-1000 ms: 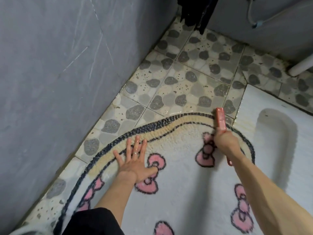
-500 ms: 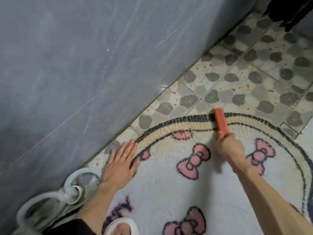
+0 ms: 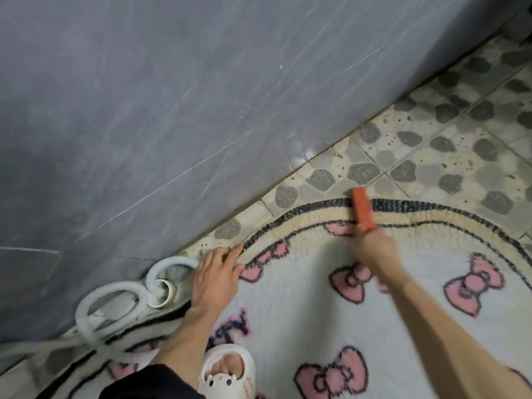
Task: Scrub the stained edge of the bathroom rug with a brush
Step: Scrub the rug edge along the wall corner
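A grey wall (image 3: 144,110) fills the left and top of the view and meets the pebble-patterned floor (image 3: 437,145) along a slanting line. At the foot of the wall on the left lies a white ribbed hose (image 3: 109,295), coiled in loops, partly on the rug's border.

The left hand (image 3: 216,280) lies flat at the rug's left edge just beside the hose, fingers straight and close together, holding nothing. Its fingertips reach up and right to the dark border. A ring shows on one finger. Below it, a foot in a white sandal (image 3: 227,370) stands on the rug, next to a piece of black clothing (image 3: 149,381).

The rug (image 3: 302,318) is white with pink bows. Its rounded edge has a cream band, yellowed in places, between two dark lines.

The brush (image 3: 363,210) is orange-red and sits on that far edge, right of centre. Its long axis runs across the border rather than along it, from the hand up and slightly left, with the free end pointing toward the wall. It spans the cream band and the outer dark line, and its tip reaches the tiles.

The right hand (image 3: 374,251) is blurred, but its fingers are curled round the brush's near end, and the forearm comes in from the lower right.
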The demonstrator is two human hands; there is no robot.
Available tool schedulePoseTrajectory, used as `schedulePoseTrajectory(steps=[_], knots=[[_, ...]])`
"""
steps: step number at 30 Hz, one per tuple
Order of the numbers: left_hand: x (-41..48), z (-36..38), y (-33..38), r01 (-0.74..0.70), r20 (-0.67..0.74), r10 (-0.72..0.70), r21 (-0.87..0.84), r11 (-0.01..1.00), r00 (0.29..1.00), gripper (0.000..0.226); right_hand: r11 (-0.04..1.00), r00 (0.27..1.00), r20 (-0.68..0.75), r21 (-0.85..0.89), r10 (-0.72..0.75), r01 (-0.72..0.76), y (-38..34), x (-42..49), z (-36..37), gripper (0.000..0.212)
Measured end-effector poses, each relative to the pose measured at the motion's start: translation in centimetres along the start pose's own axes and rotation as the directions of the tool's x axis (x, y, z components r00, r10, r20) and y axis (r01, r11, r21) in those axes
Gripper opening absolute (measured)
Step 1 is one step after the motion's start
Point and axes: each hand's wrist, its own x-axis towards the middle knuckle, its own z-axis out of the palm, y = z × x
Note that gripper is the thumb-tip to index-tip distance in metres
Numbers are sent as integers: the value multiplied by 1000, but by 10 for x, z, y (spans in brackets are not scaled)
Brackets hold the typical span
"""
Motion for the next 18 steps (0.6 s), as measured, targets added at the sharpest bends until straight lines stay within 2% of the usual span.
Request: schedulePoseTrajectory(steps=[2,4,7,9,10,12,15,18], knots=[[0,3,2,22,6,-22,-28,999,1000,48,997,979,188,21,-74,71,-35,-45,53,40],[6,1,4,4,-22,-4,-21,1000,1000,41,971,918,326,0,-226,239,-64,-84,87,45],[17,-3,10,30,39,-31,20,999,999,47,918,897,313,-144,-312,370,-49,-76,64,47],[21,-4,18,31,65,-33,22,999,997,50,946,956,193,-196,-221,258,-6,-34,23,42],[25,-2,27,14,87,-15,8,1000,996,51,973,987,96,-183,-126,142,22,-16,-3,39],[31,1,42,-47,91,50,-37,998,995,53,992,995,-75,-106,64,-72,77,14,-40,40],[41,1,85,-209,106,218,-90,974,970,54,947,924,-208,81,322,-312,153,33,-74,53],[57,-10,147,-259,267,299,-175,950,916,55,829,841,-142,317,522,-461,199,23,-78,49]])
